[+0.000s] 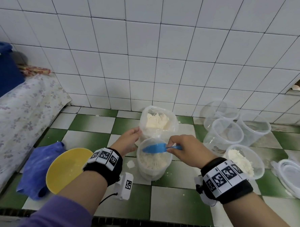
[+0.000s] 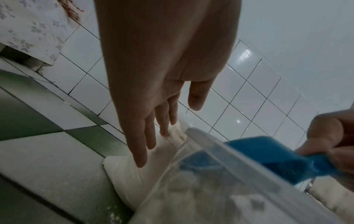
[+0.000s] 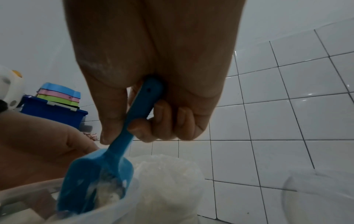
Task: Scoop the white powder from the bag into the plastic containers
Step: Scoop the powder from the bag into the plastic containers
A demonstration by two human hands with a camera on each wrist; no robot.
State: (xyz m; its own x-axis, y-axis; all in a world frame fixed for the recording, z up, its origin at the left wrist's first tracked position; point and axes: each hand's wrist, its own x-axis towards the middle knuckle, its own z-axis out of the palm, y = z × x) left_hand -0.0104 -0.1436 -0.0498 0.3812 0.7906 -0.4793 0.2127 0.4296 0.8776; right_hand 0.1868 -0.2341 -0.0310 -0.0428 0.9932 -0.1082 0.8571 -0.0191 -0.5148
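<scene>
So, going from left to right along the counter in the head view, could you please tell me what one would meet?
Flowered cloth → blue cloth → yellow bowl → container being filled → second powder-filled container → clear lids.

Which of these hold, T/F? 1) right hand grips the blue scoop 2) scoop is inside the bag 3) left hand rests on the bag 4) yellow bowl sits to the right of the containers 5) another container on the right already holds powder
1) True. The right hand grips the blue scoop by its handle.
2) False. The scoop is over the near plastic container, not in the bag.
3) True. The left hand rests its straight fingers against the side of the bag.
4) False. The yellow bowl sits to the left, beside a blue cloth.
5) True. A container on the right holds white powder.
</scene>
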